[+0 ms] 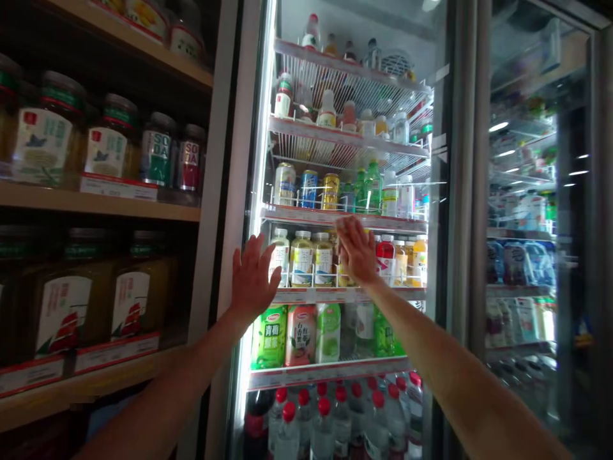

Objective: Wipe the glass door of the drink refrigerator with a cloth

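Both arms reach forward toward a lit glass-fronted drinks fridge (pixel 339 295). My left hand (pixel 253 275), fingers spread, is near the fridge's left frame and overlaps the edge of a row of pale yellow bottles (pixel 301 259). Nothing is in it. My right hand (pixel 357 250) is raised in front of the same shelf, right of those bottles, with its fingers extended, slightly blurred, and holding nothing. Whether either palm touches the glass cannot be told. Red-labelled bottles (pixel 385 257) stand to the right of my right hand. Several cans, one of them blue (pixel 309 189), sit on the shelf above.
A wooden shelf (pixel 96 199) at the left holds large jars (pixel 44 137) and soda cans (pixel 158 150). Green and red cartons (pixel 301 335) stand low in the fridge, above red-capped bottles (pixel 323 425). A second glass door (pixel 522 255) is at the right.
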{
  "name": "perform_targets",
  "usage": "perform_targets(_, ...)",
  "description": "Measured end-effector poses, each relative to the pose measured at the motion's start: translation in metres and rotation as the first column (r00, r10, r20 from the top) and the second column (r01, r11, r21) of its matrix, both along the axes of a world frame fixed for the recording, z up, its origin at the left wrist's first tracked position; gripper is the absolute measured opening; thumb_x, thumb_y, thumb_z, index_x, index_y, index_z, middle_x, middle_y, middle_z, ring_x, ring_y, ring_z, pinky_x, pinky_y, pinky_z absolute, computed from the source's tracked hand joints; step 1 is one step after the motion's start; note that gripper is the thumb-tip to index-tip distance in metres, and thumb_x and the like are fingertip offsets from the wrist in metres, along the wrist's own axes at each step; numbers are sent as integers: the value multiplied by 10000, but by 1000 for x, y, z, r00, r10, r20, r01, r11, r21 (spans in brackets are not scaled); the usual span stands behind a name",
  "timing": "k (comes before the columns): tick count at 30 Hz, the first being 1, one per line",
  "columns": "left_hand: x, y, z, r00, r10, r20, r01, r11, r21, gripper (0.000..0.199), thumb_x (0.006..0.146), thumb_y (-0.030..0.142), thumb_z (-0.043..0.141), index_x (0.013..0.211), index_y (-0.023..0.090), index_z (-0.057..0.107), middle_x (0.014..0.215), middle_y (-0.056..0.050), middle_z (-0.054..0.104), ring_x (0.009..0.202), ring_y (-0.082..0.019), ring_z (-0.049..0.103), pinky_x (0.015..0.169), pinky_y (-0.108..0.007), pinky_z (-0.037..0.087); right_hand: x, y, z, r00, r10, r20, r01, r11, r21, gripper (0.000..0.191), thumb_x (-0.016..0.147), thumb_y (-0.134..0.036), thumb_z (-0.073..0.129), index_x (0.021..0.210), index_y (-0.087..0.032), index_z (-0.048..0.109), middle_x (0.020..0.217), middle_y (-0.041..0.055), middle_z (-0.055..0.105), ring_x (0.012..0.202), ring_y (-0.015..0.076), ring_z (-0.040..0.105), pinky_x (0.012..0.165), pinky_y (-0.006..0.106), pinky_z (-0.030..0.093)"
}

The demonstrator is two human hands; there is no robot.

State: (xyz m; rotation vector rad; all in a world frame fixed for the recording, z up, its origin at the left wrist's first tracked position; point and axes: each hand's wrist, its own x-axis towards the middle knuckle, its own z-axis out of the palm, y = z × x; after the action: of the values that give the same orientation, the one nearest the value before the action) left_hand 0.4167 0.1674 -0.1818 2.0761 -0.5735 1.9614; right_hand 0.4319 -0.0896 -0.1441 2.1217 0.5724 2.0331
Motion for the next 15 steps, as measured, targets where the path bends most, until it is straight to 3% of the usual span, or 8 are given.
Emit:
perform_targets(2, 2, -13, 2, 1000, -12, 6, 11, 1000, 19, 464, 893, 344, 390, 1336, 206, 398, 1482, -113, 322, 1402, -232, 221, 1136, -467, 135, -2, -9, 0, 1000, -20, 23, 15, 985, 175, 544, 905, -219, 367, 1441, -255, 284, 1520, 60, 263, 1422, 263, 148, 1099, 538, 216)
perform_targets(3, 3, -19, 3, 1000, -15, 9, 14, 999, 29, 466, 892, 338, 394, 1339, 204, 396, 1484, -114, 318, 1404, -230, 213, 1137, -463, 135, -3, -11, -4, 1000, -13, 6, 12, 991, 136, 549, 903, -226, 374, 1443, -250, 280, 1523, 56, 257, 1425, 262, 132, 1103, 530, 218)
perform_targets(6, 6, -34, 5, 1000, -24, 18, 23, 998, 55, 471, 893, 340, 396, 1341, 195, 396, 1485, -122, 312, 1408, -235, 199, 1132, -472, 149, -7, -14, -20, 995, 20, -96, -44, 967, -253, 576, 889, -236, 412, 1443, -299, 265, 1504, -5, 308, 1427, 210, 134, 1138, 475, 187)
perform_targets(8, 9, -41, 5, 999, -29, 19, 28, 997, 67, 471, 893, 344, 400, 1338, 189, 401, 1488, -128, 303, 1409, -242, 192, 1131, -482, 145, -6, -20, -22, 994, 10, -106, -42, 950, -309, 563, 891, -235, 408, 1433, -319, 282, 1488, -15, 342, 1419, 195, 173, 1145, 474, 163)
perform_targets(10, 12, -46, 3, 999, -31, 17, 30, 997, 77, 471, 891, 342, 406, 1336, 185, 409, 1489, -132, 298, 1412, -244, 182, 1136, -482, 133, -2, -31, -15, 999, -18, -48, 15, 998, -64, 521, 902, -238, 380, 1418, -285, 333, 1490, 31, 338, 1409, 226, 208, 1126, 514, 178)
perform_targets(12, 16, -49, 1, 999, -31, 11, 30, 996, 83, 476, 891, 337, 407, 1343, 188, 406, 1488, -128, 301, 1414, -245, 170, 1140, -489, 116, 2, -40, -5, 998, -58, 16, 52, 967, 251, 491, 909, -245, 353, 1399, -230, 381, 1498, 89, 313, 1403, 269, 218, 1088, 548, 227)
perform_targets(13, 18, -49, 0, 999, -32, 9, 31, 996, 87, 479, 891, 336, 409, 1349, 195, 402, 1486, -124, 306, 1415, -245, 165, 1141, -495, 108, 3, -43, -2, 997, -70, 38, 53, 940, 337, 486, 910, -244, 345, 1394, -213, 393, 1501, 103, 301, 1406, 281, 206, 1075, 553, 246)
perform_targets(15, 22, -50, -2, 999, -36, 9, 35, 995, 96, 491, 888, 335, 416, 1364, 215, 389, 1484, -113, 314, 1415, -245, 157, 1143, -503, 94, 1, -46, -5, 998, -56, 25, 48, 964, 263, 497, 904, -245, 358, 1400, -214, 382, 1508, 91, 289, 1419, 276, 158, 1081, 538, 250)
